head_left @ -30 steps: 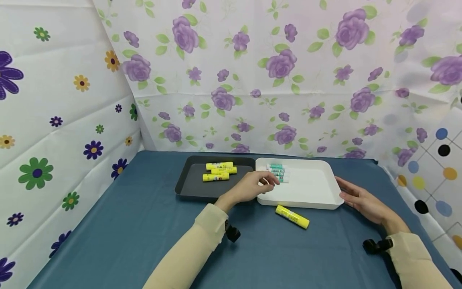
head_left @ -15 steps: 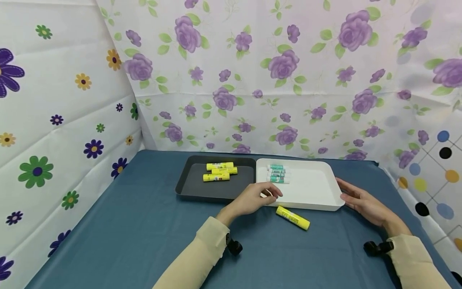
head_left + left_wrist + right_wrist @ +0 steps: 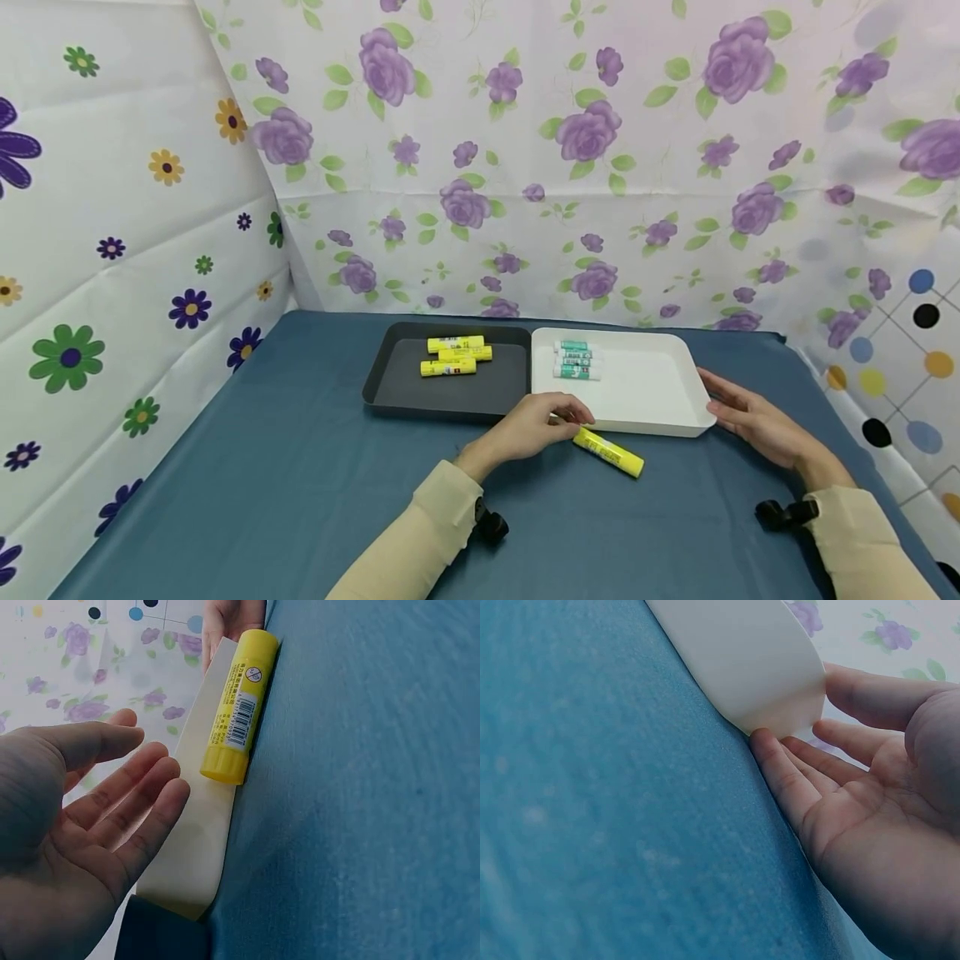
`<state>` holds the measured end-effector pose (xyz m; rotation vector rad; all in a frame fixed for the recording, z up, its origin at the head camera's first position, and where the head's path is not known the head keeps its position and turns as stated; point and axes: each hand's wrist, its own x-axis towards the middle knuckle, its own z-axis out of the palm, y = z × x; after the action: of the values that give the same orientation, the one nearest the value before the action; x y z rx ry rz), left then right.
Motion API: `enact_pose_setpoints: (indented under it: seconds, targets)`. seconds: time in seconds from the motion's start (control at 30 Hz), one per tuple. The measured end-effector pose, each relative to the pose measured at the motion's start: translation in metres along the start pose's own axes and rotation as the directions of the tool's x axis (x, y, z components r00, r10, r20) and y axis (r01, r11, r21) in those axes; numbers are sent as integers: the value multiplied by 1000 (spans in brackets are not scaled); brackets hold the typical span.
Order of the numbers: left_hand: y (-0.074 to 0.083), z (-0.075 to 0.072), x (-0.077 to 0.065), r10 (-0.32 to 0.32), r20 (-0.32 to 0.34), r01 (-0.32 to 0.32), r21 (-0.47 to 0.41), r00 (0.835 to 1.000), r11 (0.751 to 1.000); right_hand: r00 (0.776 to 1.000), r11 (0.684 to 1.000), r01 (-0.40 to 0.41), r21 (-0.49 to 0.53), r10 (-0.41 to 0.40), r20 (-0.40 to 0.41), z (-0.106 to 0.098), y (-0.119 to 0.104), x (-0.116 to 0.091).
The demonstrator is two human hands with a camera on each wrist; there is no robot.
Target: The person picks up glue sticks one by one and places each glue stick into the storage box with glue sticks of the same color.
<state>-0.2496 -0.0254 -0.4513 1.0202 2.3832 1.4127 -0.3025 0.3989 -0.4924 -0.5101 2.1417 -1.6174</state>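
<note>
A yellow glue stick (image 3: 608,452) lies aslant on the blue cloth in front of the white tray (image 3: 652,392). My left hand (image 3: 525,429) hovers just left of its near end, fingers spread and loosely bent, with a gap between fingertips and glue stick (image 3: 240,709) in the left wrist view. My right hand (image 3: 757,421) touches the white tray's right end; in the right wrist view its thumb meets the rim and its extended fingers (image 3: 784,776) rest against the wall. Several small green-and-white glue sticks (image 3: 577,361) lie in the white tray's left part.
Left of the white tray, a dark grey tray (image 3: 397,387) adjoins it and holds 3 yellow glue sticks (image 3: 456,356). Both stand on the blue cloth (image 3: 262,467) near its back edge. Flower-patterned sheets (image 3: 525,167) rise behind and at the left.
My left hand has moved from over the white tray's left part toward the front, down to the loose yellow glue stick. The right hand stays at the tray's end.
</note>
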Motion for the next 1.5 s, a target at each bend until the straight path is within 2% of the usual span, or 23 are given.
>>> enact_pose_setpoints:
  seconds: [0.43,0.63,0.83,1.1,1.5]
  targets:
    - [6,-1,-1,-24,83,22,19,996,1000,1000,1000,-5,2,5,4,0,0,0]
    - [5,0,-3,-49,135,37,92,990,995,1000,1000,2,-1,-2,7,1,-2,0]
    - [6,0,-3,-37,145,20,117,989,993,1000,1000,1,-6,-1,6,1,-2,0]
    - [6,0,-3,-66,182,40,141,981,989,1000,1000,-4,8,4,6,2,-2,-1]
    - [7,1,-4,-61,208,18,205,976,979,1000,1000,-1,22,0,11,2,-2,0]
